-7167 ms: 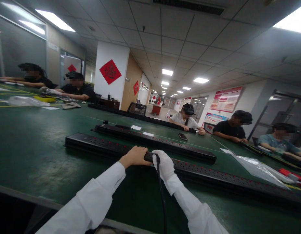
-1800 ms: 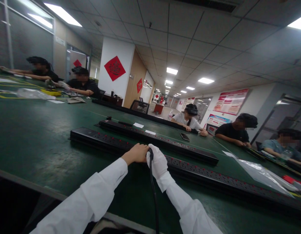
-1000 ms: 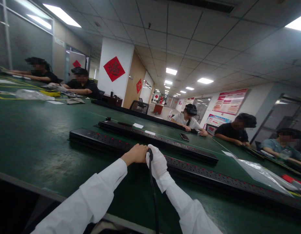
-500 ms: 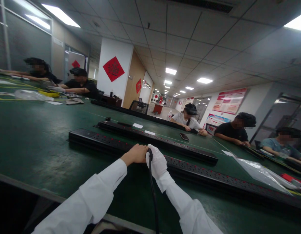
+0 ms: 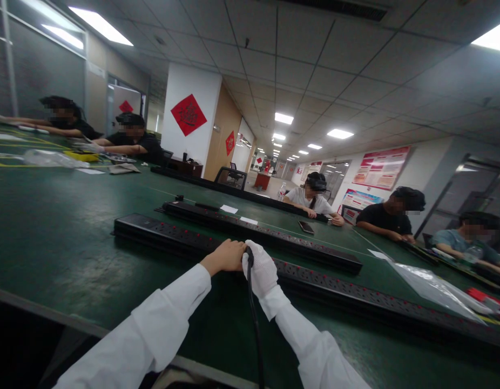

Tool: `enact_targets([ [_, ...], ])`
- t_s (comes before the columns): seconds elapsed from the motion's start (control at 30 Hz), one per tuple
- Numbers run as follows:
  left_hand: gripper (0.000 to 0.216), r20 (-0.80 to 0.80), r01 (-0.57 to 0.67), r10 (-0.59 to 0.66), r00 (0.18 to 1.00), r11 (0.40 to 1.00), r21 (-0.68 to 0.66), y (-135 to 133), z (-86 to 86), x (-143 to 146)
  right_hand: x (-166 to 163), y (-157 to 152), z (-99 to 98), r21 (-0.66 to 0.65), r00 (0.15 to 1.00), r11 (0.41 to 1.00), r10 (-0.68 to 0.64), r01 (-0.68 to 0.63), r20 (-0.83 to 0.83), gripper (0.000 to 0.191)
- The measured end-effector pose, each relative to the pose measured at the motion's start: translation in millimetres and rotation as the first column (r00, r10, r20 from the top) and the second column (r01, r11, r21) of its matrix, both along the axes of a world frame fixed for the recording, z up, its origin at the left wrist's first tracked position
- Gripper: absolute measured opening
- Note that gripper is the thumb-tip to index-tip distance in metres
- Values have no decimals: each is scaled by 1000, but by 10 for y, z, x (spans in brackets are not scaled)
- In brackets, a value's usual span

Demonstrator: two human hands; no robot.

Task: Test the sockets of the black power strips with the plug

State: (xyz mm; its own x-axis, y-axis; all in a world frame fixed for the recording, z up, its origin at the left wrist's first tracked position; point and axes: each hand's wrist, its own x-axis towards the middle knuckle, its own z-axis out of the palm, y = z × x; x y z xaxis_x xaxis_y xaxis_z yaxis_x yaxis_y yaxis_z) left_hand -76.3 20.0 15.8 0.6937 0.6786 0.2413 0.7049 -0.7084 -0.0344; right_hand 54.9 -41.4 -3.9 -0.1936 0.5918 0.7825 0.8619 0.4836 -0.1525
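Observation:
A long black power strip (image 5: 335, 284) with rows of sockets and red dots lies across the table before me. My bare left hand (image 5: 230, 255) is closed over its middle, with the fingertips partly hidden. Right beside it, my white-gloved right hand (image 5: 261, 268) is wrapped round the thick end of a black power cord (image 5: 253, 308), close against the strip. The cord hangs down toward me past the table edge. Whether its end sits in a socket is hidden by my hands. A second black power strip (image 5: 266, 233) lies behind the first.
The green table (image 5: 51, 237) carries white paper slips (image 5: 229, 209), a phone (image 5: 306, 227) and a clear plastic bag (image 5: 432, 286) at the right. Another long black bar (image 5: 225, 190) lies along the far side. Several people sit round the table, including one in a white shirt (image 5: 323, 204).
Both my hands hold the same place on the strip and cord. At the far left, a co-worker's gloved hand has shifted slightly.

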Motion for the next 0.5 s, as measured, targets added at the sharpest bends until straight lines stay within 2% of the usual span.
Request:
enact_targets([
  [0.5, 48, -8, 5, -5, 1000, 1000, 15, 11, -13, 1, 6, 24, -32, -24, 1000, 1000, 5, -5, -1, 35],
])
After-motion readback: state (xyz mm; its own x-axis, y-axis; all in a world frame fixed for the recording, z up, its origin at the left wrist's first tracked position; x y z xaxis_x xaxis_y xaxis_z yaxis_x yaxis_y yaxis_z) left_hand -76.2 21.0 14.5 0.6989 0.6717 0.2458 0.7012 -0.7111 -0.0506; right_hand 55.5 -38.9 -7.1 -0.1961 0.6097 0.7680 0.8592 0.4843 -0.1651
